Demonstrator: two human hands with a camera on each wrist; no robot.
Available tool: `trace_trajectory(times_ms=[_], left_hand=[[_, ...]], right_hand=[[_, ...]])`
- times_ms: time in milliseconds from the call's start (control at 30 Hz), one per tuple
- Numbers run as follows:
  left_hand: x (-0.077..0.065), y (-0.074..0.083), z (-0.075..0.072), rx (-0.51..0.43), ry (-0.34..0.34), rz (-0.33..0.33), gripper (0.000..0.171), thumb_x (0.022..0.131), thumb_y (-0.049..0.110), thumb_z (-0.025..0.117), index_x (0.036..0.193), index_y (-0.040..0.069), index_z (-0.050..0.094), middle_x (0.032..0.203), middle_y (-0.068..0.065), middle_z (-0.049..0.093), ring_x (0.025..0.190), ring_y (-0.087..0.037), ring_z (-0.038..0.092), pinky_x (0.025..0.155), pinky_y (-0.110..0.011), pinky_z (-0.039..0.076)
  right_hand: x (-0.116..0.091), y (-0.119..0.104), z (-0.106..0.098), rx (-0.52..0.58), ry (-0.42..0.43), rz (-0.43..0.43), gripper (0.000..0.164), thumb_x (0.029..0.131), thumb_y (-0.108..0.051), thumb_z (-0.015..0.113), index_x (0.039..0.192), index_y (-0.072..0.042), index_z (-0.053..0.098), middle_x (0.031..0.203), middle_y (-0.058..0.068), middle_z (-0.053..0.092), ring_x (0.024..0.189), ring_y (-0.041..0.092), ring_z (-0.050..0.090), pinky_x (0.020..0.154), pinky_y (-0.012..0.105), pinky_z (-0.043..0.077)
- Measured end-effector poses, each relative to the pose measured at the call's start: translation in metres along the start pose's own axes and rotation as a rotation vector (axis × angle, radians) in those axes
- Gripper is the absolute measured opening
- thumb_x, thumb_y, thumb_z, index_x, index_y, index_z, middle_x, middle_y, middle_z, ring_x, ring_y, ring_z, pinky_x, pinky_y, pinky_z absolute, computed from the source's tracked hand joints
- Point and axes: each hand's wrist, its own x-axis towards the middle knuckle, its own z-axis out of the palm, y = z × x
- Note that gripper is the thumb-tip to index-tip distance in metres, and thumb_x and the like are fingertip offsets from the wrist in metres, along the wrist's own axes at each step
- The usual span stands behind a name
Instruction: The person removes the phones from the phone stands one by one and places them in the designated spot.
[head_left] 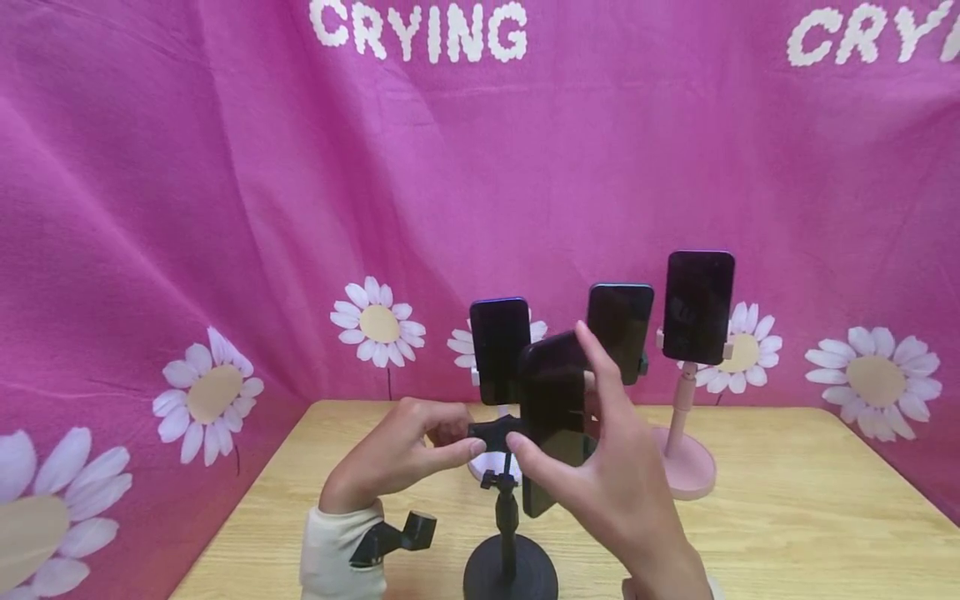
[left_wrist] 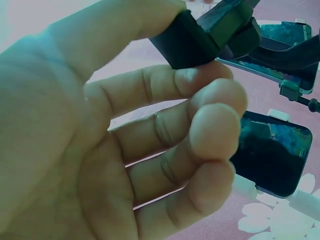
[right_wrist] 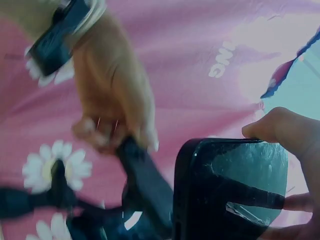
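My left hand (head_left: 397, 450) pinches one end of the black clamp (head_left: 492, 434) between thumb and fingers. That clamp tops a black phone stand (head_left: 507, 512) with a round base on the table. In the left wrist view, the thumb and index finger hold the clamp's end (left_wrist: 187, 42), with the other fingers curled below. My right hand (head_left: 626, 467) grips a black phone (head_left: 551, 417) by its edges, upright and slightly tilted, just right of the clamp. The phone (right_wrist: 232, 185) shows a glossy, reflecting face in the right wrist view, with the thumb on one edge.
Behind the hands stand three more phones in holders: one at left (head_left: 498, 350), one in the middle (head_left: 621, 321), and one at right (head_left: 699, 304) on a pink stand (head_left: 688, 467). A pink flowered cloth (head_left: 570, 167) hangs behind the wooden table (head_left: 795, 517).
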Motion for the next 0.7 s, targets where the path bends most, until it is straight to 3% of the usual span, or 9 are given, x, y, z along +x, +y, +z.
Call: trace_trajectory(times_ms=[100, 233, 433, 700], left_hand=[[0.001, 0.001, 0.000, -0.004, -0.004, -0.016, 0.011, 0.091, 0.029, 0.067, 0.083, 0.022, 0.064, 0.070, 0.012, 0.061, 0.067, -0.008, 0.059, 0.068, -0.028, 0.052], [0.001, 0.002, -0.001, 0.006, -0.004, -0.025, 0.015, 0.091, 0.031, 0.066, 0.081, 0.020, 0.063, 0.069, 0.011, 0.059, 0.067, -0.008, 0.058, 0.067, -0.028, 0.051], [0.002, 0.001, 0.001, 0.003, -0.012, -0.031, 0.017, 0.092, 0.032, 0.066, 0.081, 0.019, 0.063, 0.070, 0.010, 0.059, 0.067, -0.009, 0.057, 0.067, -0.028, 0.051], [0.002, 0.003, 0.002, -0.024, -0.021, -0.040, 0.014, 0.092, 0.030, 0.066, 0.084, 0.019, 0.065, 0.072, 0.010, 0.062, 0.069, -0.010, 0.059, 0.070, -0.030, 0.052]], right_hand=[[-0.001, 0.010, -0.010, -0.090, 0.011, 0.071, 0.109, 0.069, -0.036, 0.087, 0.152, -0.037, 0.017, 0.117, 0.000, 0.061, 0.103, 0.015, 0.061, 0.082, 0.037, 0.055], [-0.002, 0.024, -0.025, -0.224, 0.012, 0.136, 0.104, 0.069, -0.043, 0.085, 0.151, -0.022, 0.027, 0.112, 0.009, 0.064, 0.101, 0.026, 0.062, 0.079, 0.045, 0.056], [-0.007, 0.040, -0.045, -0.397, -0.005, 0.209, 0.098, 0.069, -0.048, 0.083, 0.146, -0.014, 0.034, 0.111, 0.014, 0.064, 0.091, 0.029, 0.063, 0.067, 0.043, 0.049], [-0.013, 0.069, -0.062, -0.513, -0.086, 0.310, 0.099, 0.070, -0.050, 0.081, 0.142, 0.000, 0.033, 0.114, 0.020, 0.047, 0.090, 0.035, 0.055, 0.065, 0.050, 0.050]])
